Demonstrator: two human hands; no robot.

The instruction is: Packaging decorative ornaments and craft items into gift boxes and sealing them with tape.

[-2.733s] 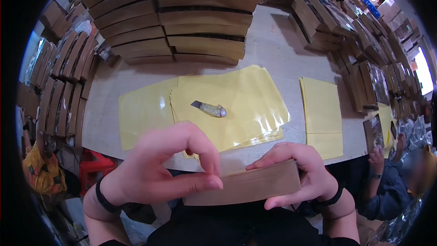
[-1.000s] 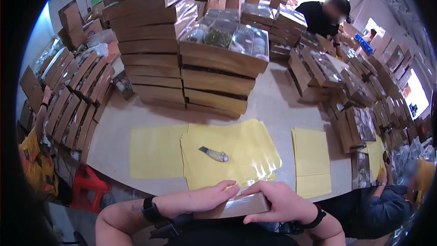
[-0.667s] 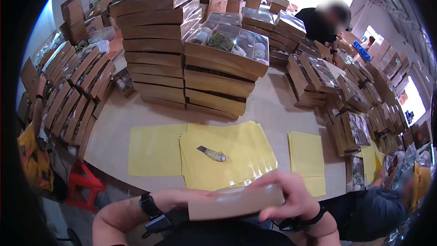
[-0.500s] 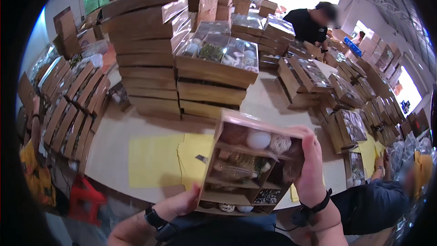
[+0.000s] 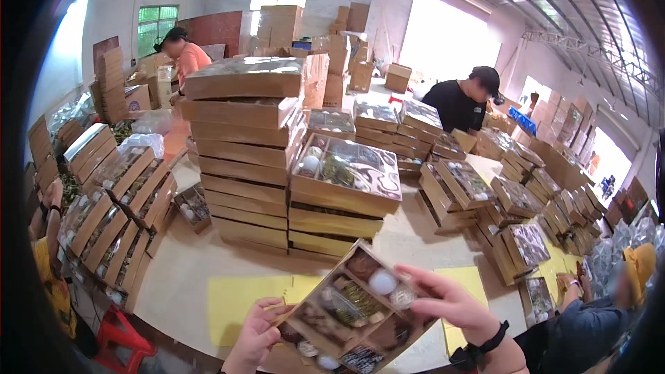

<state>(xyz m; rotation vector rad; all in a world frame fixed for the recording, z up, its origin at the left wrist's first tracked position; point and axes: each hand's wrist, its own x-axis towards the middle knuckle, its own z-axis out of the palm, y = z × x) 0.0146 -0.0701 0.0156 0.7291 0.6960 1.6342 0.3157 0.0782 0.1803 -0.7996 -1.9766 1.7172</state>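
A brown cardboard box (image 5: 315,338) with a clear top is held tilted over the near edge of the table. Its compartments hold a white ball, woven balls, greenish moss-like stuffing and a black-and-white patterned piece. My left hand (image 5: 255,336) grips the box's left side, thumb and fingers at its edge. On the opposite side, my right hand (image 5: 454,303) has its fingers over the upper right edge, beside a woven ball. Yellow sheets (image 5: 232,298) lie flat on the table (image 5: 180,273) beyond the box.
A tall stack of similar boxes (image 5: 242,166) stands ahead, with a lower stack (image 5: 339,215) against it. More boxes (image 5: 464,187) cover the right side. Slanted boxes (image 5: 114,228) and a red stool (image 5: 121,339) are at left. Co-workers are at far left, back and right.
The box has moved down and turned, its top now tipped rightward. My view has risen, bringing a person in orange at the back left into sight.
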